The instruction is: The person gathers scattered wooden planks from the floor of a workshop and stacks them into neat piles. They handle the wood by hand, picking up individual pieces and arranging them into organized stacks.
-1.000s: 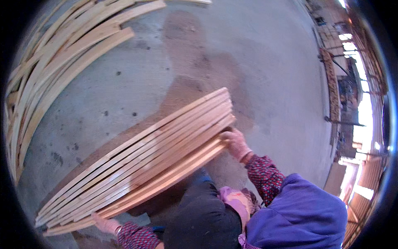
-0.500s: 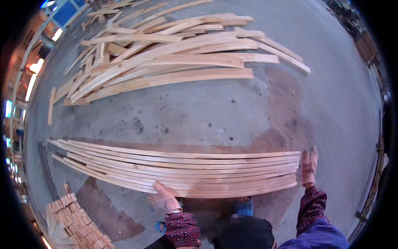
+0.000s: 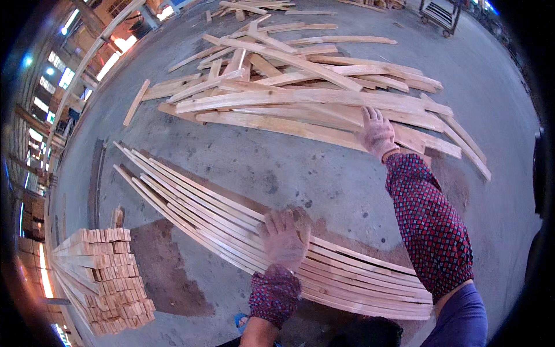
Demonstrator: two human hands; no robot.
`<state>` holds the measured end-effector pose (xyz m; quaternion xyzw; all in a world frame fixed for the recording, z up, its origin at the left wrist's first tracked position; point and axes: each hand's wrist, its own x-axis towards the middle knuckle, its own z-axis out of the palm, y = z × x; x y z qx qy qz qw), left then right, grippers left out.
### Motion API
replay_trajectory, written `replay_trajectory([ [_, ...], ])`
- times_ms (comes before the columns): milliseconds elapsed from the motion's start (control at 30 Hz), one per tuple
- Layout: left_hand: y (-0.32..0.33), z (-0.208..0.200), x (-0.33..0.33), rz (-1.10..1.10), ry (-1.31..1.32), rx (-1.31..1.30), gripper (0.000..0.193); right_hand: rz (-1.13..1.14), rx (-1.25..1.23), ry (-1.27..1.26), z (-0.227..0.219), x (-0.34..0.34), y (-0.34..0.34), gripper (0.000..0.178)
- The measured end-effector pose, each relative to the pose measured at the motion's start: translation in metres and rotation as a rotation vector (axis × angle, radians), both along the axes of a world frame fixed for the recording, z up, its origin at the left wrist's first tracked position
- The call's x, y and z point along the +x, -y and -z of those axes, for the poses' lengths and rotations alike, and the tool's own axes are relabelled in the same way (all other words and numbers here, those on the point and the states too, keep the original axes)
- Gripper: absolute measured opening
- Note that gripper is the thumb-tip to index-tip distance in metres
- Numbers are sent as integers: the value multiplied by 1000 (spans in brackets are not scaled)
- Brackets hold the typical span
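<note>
My left hand [image 3: 284, 240], in a pale work glove, lies with fingers spread across a row of long wooden slats [image 3: 219, 225]. The slats lie side by side, their left ends uneven. My right hand [image 3: 378, 133], gloved alike, reaches out to a loose heap of wooden boards [image 3: 312, 99]. Its fingers are stretched over the near boards at the right part of the heap; the thumb's side is partly hidden. Patterned sleeve covers are on both forearms.
A stack of cut wooden strips [image 3: 118, 277] stands at the lower left, end faces toward me. Farther off are more scattered boards [image 3: 248, 7] and a wheeled metal cart [image 3: 440, 14]. Brown dust patches mark the grey concrete floor [image 3: 231, 165].
My right hand has left the right end of the slat row and reached forward to the heap. My left hand has moved from the near edge onto the slats. The view has turned.
</note>
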<state>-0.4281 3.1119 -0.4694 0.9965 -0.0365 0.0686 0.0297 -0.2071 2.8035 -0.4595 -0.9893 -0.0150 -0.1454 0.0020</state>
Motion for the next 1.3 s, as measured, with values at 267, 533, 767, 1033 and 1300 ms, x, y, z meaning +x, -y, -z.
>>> replay_trajectory([
  [267, 10, -10, 12, 18, -114, -75, 64, -53, -258, -345, -44, 93, -26, 96],
  [533, 1, -4, 13, 31, -59, -97, 61, -202, 40, -410, -57, 90, -15, 42],
  [767, -5, 2, 11, 4, -82, -101, 61, -251, 297, -424, -82, 29, -23, 49],
  [1033, 3, -1, 13, 30, -156, -59, 69, -114, -79, -303, 14, 6, -25, 69],
  [1300, 3, 3, 14, 34, -224, -179, 67, -120, 74, -692, 3, 26, -14, 76],
])
